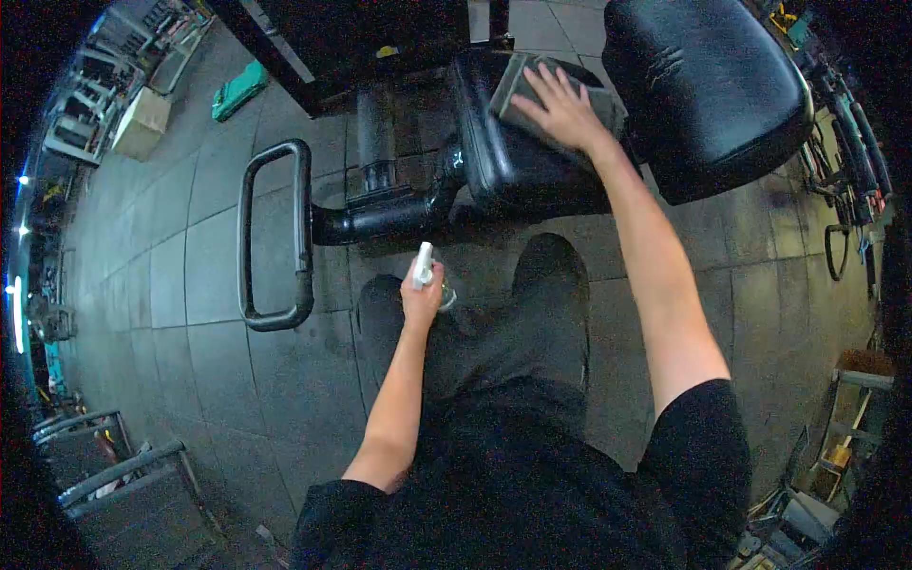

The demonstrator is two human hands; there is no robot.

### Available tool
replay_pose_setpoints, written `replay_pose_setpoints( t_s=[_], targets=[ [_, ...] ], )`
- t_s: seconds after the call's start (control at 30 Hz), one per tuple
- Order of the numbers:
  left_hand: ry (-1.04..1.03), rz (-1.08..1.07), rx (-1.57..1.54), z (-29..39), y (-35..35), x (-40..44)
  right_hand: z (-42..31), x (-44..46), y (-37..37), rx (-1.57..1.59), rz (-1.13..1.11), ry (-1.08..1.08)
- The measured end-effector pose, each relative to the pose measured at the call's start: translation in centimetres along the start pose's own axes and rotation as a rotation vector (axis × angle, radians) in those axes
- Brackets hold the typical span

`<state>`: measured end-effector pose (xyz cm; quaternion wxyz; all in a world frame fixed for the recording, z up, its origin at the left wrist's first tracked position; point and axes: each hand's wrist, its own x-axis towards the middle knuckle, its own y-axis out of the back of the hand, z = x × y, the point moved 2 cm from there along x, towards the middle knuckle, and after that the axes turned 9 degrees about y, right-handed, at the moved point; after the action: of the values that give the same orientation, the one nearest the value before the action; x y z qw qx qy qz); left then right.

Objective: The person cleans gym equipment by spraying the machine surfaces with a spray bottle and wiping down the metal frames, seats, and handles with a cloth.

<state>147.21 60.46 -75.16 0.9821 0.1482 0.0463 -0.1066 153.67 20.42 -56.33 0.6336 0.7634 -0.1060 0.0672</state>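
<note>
At upper centre of frame, your R hand (562, 109) lies flat on the grey cloth (513, 90) over the black pad (508, 157); your L hand (421, 296), mid-frame, grips the spray bottle (423, 266). Wiping seems underway; amt. done/left can't be told.

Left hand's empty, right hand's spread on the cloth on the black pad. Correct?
Left hand isn't empty: the head view shows it gripping a white-topped spray bottle. Right hand is spread on the cloth on the black pad.
</note>
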Motion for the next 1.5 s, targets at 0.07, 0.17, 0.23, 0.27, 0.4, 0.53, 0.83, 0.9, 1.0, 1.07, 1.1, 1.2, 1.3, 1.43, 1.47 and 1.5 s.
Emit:
replay_pose_setpoints(
  t_s=[0.07, 0.17, 0.23, 0.27, 0.4, 0.53, 0.83, 0.9, 1.0, 1.07, 1.1, 1.2, 1.3, 1.43, 1.47, 1.5],
  targets=[
    [-0.018, -0.037, 0.042, -0.4, -0.2, -0.6, 3.2, 4.4, -1.2, 0.009, 0.009, -0.094],
    [-0.039, -0.023, 0.119, 1.4, 0.5, -2.4, 6.7, 8.3, -1.8, 0.027, -0.033, -0.244],
    [-0.083, 0.010, 0.131, 1.1, 0.5, -2.3, 6.6, 8.4, -1.9, 0.021, -0.023, -0.295],
    [-0.078, -0.004, 0.102, 0.9, 0.6, -2.3, 6.5, 7.9, -1.8, 0.014, -0.022, -0.324],
    [0.063, -0.026, -0.018, 1.1, 1.2, -2.7, 4.5, 1.9, -0.9, -0.053, 0.013, -0.253],
    [-0.025, -0.044, -0.034, 1.5, 1.3, -2.0, 0.9, -7.6, 1.7, -0.018, 0.069, -0.126],
    [-0.430, -0.083, 0.126, 8.1, 0.5, -3.0, -5.6, -25.0, 5.4, 1.294, 1.187, -0.537],
    [-0.419, -0.207, 0.041, 12.0, -0.4, -3.7, -7.1, -27.9, 11.8, 1.419, 1.479, -0.580],
    [-0.480, -0.327, -0.017, 19.8, -1.5, -4.8, -8.8, -27.8, 20.7, 1.100, 1.850, -0.530],
    [-0.468, -0.423, -0.136, 23.1, -3.0, -4.5, -2.0, -28.0, 21.9, 0.203, 1.365, -0.366],
    [-0.468, -0.459, -0.216, 24.3, -3.8, -4.1, -2.9, -23.8, 24.7, -0.301, 1.108, -0.284],
    [-0.398, -0.535, -0.367, 26.2, -6.1, -2.9, 2.3, -14.6, 26.1, -0.812, 0.514, -0.129],
    [-0.410, -0.474, -0.334, 26.7, -8.0, -0.9, 5.3, -9.6, 28.2, -1.076, 0.150, -0.261],
    [-0.222, -0.512, -0.334, 25.9, -8.2, -1.2, 12.6, -1.2, 30.8, -0.907, 0.053, -0.342],
    [-0.178, -0.516, -0.400, 26.0, -8.3, -1.2, 15.6, 1.6, 31.3, -0.861, 0.056, -0.348],
    [-0.175, -0.492, -0.361, 26.0, -8.4, -1.1, 19.1, 4.2, 31.4, -0.811, 0.058, -0.356]
  ],
)
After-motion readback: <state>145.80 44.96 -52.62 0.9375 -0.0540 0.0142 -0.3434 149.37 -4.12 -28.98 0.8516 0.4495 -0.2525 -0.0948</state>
